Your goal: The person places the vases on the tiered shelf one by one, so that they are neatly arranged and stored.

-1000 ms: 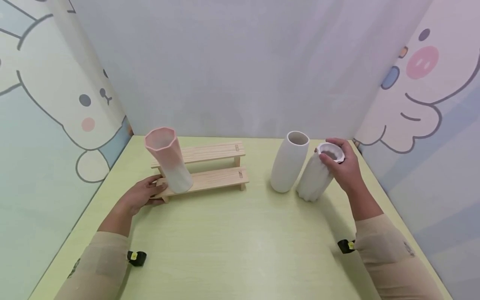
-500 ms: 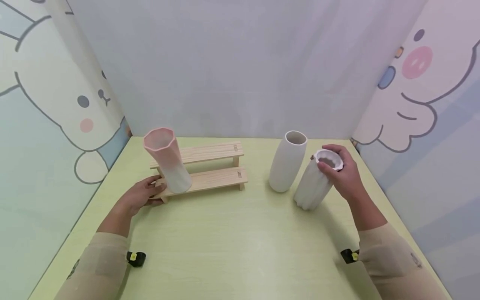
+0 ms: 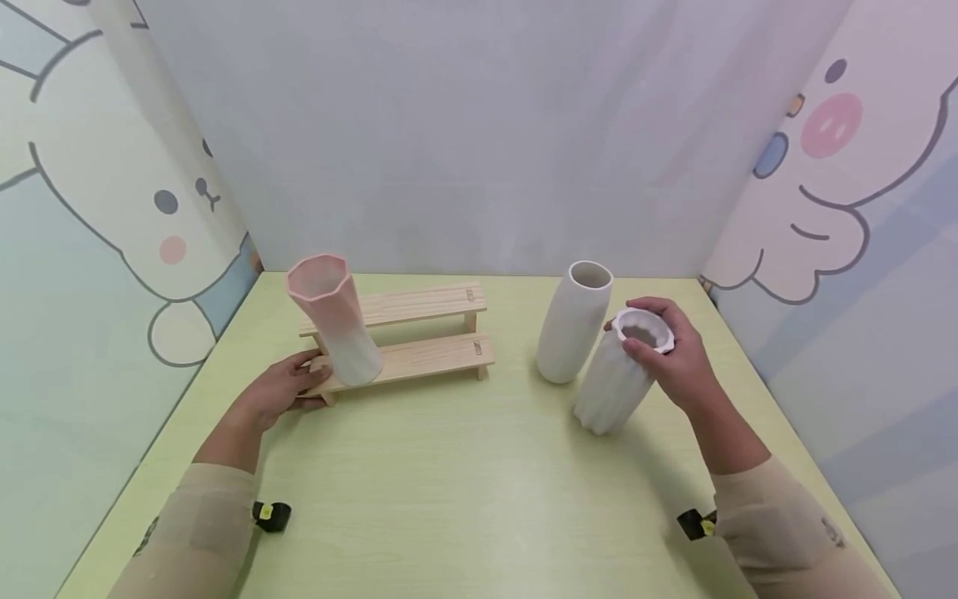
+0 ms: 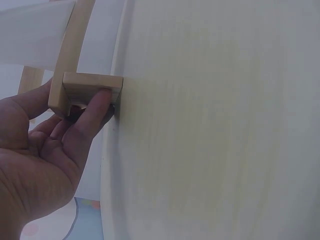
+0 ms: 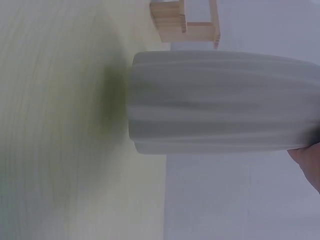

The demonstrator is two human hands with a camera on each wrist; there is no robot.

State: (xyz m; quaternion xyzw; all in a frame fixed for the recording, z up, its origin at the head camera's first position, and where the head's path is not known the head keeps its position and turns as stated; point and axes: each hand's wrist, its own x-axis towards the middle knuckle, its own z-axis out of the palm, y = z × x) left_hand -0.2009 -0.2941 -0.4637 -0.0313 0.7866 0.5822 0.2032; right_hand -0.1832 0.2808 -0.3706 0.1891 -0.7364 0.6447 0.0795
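Observation:
At the left, my left hand (image 3: 283, 389) grips the near left end of a two-step wooden stand (image 3: 437, 356). The left wrist view shows the thumb and fingers of that hand (image 4: 47, 150) pinching round the stand's board end and leg (image 4: 92, 85). A pink-to-white faceted vase (image 3: 344, 329) stands on the lower step, beside the hand. On the right, my right hand (image 3: 677, 358) holds a white ribbed vase (image 3: 612, 383) by its rim, thumb at the near side. Its ribbed body (image 5: 220, 102) fills the right wrist view; whether its base touches the table I cannot tell.
A smooth white vase (image 3: 572, 329) stands on the pale green table (image 3: 479, 491), just behind and left of the held one. A grey back wall (image 3: 479, 141) and cartoon-printed side walls (image 3: 838, 191) enclose the table.
My right hand has brought the ribbed vase toward me and a little left, away from the back of the table. The left hand, the stand and the pink vase have stayed put.

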